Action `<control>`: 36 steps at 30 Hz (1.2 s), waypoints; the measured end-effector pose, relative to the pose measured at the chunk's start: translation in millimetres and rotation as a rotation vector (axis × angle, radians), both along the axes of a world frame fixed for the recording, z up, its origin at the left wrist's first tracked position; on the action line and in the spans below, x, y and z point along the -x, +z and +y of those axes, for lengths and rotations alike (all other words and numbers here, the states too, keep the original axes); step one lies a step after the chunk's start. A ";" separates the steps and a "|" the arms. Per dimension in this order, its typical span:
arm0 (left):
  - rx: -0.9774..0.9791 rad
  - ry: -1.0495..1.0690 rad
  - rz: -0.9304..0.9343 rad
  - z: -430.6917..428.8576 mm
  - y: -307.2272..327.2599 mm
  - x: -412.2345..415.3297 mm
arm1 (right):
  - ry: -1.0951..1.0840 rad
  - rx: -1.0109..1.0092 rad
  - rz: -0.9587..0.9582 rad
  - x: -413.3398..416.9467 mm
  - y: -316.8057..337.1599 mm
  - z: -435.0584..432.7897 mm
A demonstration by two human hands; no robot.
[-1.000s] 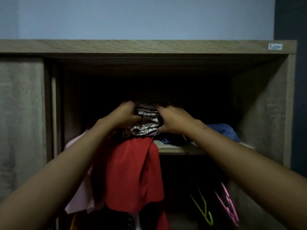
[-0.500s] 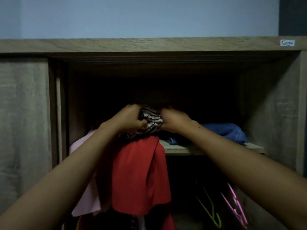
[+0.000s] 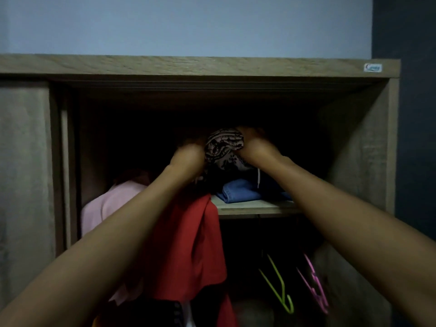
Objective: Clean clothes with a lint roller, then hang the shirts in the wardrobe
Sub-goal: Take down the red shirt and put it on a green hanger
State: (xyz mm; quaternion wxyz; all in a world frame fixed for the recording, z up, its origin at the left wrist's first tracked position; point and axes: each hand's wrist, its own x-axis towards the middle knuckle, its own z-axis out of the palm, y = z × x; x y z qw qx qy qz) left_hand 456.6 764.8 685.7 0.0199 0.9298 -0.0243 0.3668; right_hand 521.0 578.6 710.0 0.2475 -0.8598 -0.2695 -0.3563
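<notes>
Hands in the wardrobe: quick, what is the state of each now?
Left hand: closed on the bunched black-and-white patterned cloth.
Right hand: closed on the same cloth.

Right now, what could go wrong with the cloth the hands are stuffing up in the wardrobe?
The patterned cloth is bunched between the left hand and right hand, so it may crease. The red garment hangs just below the hands and might get knocked down. The folded jeans sit near the shelf edge; a nudge could slide them off.
</notes>
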 end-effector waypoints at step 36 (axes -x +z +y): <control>0.147 -0.124 0.053 5.2 -2.5 12.8 | -0.218 -0.020 0.055 48.9 -34.1 -51.4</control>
